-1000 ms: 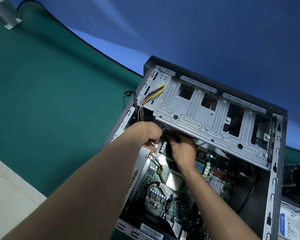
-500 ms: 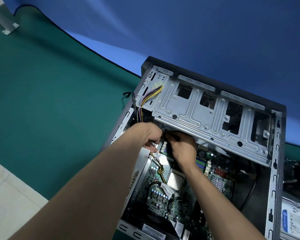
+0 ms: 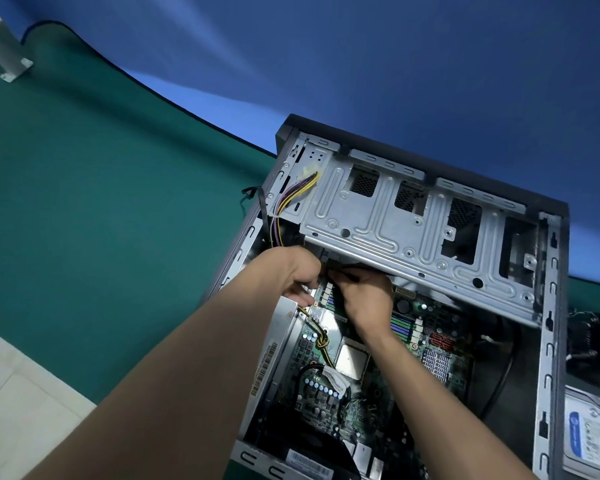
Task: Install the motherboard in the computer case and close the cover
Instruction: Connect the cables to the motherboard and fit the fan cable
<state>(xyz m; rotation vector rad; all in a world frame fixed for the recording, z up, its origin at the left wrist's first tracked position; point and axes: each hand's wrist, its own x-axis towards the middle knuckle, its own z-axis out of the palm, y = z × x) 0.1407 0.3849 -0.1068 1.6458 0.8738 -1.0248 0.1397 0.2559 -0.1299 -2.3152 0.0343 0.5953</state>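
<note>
The open computer case (image 3: 551, 306) lies on a green mat, its side cover off. Inside, the green motherboard (image 3: 329, 386) lies flat, with a bare CPU socket (image 3: 352, 362) in its middle. Both my hands reach in at the board's far edge, under the metal drive cage (image 3: 413, 230). My left hand (image 3: 291, 271) has its fingers curled round something small there. My right hand (image 3: 368, 299) pinches a black cable or plug (image 3: 343, 270) at the same spot. What the fingertips hold is mostly hidden.
A bundle of yellow and purple wires (image 3: 291, 202) runs down the case's left wall. The power supply (image 3: 278, 344) with a barcode label sits left of the board. A hard drive (image 3: 589, 434) lies right of the case. A metal table leg (image 3: 4, 53) stands far left.
Both hands stay at the same spot under the drive cage, with only slight finger movement. The view has shifted a little.
</note>
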